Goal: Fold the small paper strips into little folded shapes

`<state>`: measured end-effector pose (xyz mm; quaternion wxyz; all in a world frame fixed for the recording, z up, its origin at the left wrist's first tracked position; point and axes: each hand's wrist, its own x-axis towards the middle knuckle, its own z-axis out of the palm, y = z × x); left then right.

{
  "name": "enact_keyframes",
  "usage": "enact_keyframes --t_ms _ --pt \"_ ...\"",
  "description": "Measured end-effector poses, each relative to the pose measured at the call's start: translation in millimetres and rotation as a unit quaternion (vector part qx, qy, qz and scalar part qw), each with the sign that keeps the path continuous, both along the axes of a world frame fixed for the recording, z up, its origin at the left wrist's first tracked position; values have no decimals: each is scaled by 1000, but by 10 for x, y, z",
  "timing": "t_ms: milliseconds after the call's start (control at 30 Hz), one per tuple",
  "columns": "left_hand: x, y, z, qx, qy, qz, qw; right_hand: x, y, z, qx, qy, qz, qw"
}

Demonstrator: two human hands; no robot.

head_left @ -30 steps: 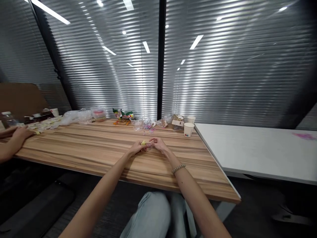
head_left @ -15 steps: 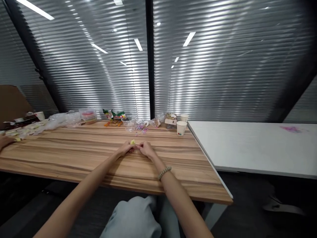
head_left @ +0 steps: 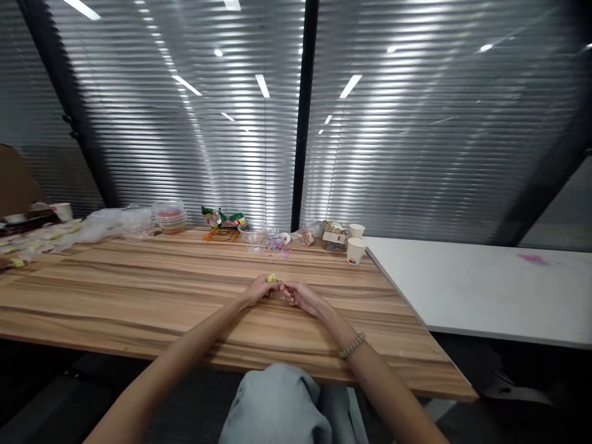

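Over the middle of the wooden table (head_left: 185, 308), my left hand (head_left: 259, 290) is closed on a small pale yellow piece (head_left: 272, 279), which pokes up above its fingers. My right hand (head_left: 296, 293), with a beaded bracelet (head_left: 352, 345) on the wrist, meets it fingertip to fingertip just to the right. Its fingers are curled in a pinch; whatever lies between them is too small to make out.
Paper cups (head_left: 355, 251) and a small box (head_left: 333, 234) stand at the back right. Behind my hands lie purple bits (head_left: 277, 244) and a green snack bag (head_left: 224, 219). Stacked plastic tubs (head_left: 169, 217) are further left. A white table (head_left: 485, 290) adjoins on the right.
The view has shifted, so the table contents sit further right. My right hand has turned a little, showing more of its curled fingers. Another person's hand at the left edge is mostly out of view.
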<state>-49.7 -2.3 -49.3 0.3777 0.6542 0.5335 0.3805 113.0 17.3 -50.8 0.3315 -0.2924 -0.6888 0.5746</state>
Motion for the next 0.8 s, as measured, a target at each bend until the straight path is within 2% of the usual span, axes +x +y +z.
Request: enact_keyframes --t_ms 133,200,367,500,667,800 --pt "-26 43 -11 -27 -51 -50 997 87 0 59 -122 -14 120 985" --pt "-27 66 -20 -35 -62 -67 995 93 -8 69 -157 -25 132 978" --pt "-37 90 -23 -38 -67 -101 992 10 -18 60 -139 13 27 990" --pt "-113 108 -28 -24 -132 -82 988 12 18 68 -145 85 -15 986" --pt "-192 185 -60 -101 -251 -141 952 84 76 6 -129 81 -46 987" --pt "-209 200 -30 -139 -270 -154 940 56 142 -109 -87 57 -89 991"
